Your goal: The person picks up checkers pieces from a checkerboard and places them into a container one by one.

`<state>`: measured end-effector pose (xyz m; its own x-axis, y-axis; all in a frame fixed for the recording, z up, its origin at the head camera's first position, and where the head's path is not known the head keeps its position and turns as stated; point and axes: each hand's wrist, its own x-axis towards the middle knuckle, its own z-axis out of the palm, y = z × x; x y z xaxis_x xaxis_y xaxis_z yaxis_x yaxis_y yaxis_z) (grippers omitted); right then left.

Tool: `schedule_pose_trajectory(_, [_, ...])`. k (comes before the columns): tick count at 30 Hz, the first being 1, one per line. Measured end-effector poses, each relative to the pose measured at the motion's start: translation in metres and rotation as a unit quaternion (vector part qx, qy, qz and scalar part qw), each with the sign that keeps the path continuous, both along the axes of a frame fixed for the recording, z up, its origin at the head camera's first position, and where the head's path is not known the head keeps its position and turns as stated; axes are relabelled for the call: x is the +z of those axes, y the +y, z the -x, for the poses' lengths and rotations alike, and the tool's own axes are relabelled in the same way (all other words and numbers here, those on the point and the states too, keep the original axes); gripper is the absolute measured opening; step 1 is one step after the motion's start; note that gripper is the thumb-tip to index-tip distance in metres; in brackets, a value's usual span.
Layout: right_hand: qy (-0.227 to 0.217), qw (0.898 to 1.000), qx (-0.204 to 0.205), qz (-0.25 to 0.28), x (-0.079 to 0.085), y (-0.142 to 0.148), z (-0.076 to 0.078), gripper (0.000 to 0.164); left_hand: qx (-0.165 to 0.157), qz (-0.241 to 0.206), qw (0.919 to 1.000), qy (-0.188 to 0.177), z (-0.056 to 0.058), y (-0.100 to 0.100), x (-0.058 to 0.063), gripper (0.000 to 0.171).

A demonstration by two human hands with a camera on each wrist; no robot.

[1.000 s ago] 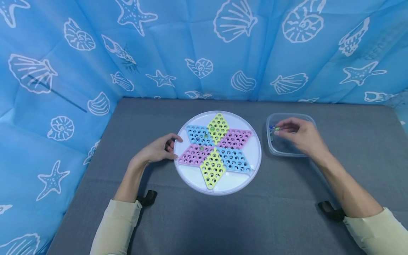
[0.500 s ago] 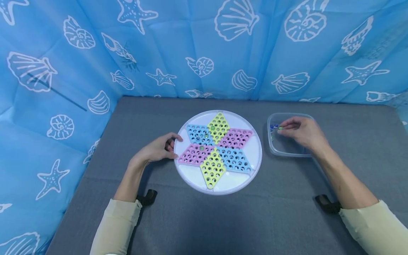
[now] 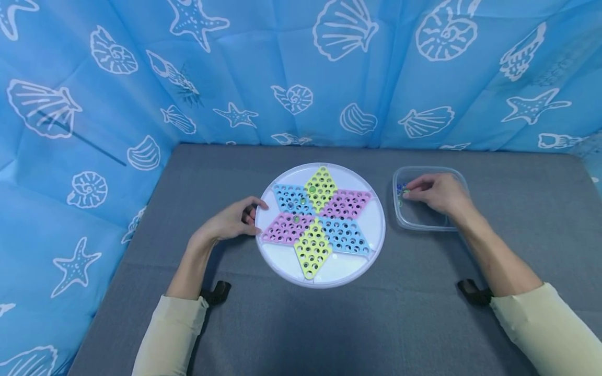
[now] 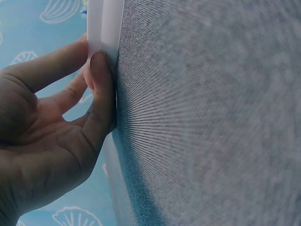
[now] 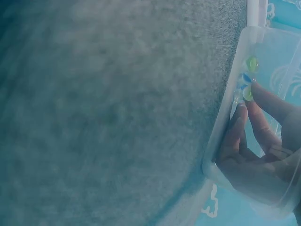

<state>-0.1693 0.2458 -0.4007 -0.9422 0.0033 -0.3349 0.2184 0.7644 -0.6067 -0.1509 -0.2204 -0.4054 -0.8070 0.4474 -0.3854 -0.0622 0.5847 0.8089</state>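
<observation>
A round white Chinese checkers board [image 3: 285,261] lies on the table, its star made of yellow, pink and blue sections. Several glass marbles [image 3: 312,189] sit in holes on its upper left part. My left hand [image 3: 231,219] grips the left rim, fingers against the white side wall [image 4: 107,28] in the left wrist view. Over to the right, my right hand [image 3: 440,194] reaches into a clear plastic container [image 3: 418,227]. Its fingertips pinch a green-streaked marble [image 5: 248,92]. Beside them in the container are a blue marble [image 5: 245,78] and another green marble [image 5: 252,63].
Grey cloth [image 3: 329,329] covers the table. A blue curtain [image 3: 263,62] with white shell and starfish prints hangs behind it and on the left. Between board and container runs a narrow strip of cloth.
My right hand shifts slightly right, then back left and down among the marbles; its forearm swings a little left. The left hand and the board keep their places.
</observation>
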Motion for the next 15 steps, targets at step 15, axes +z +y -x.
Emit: schedule_pose_trajectory(15, [-0.015, 1.0, -0.001, 0.017, -0.0004, 0.0002, 0.0008, 0.042, -0.005, 0.002, 1.0, 0.004, -0.0001, -0.0004, -0.0012, 0.055])
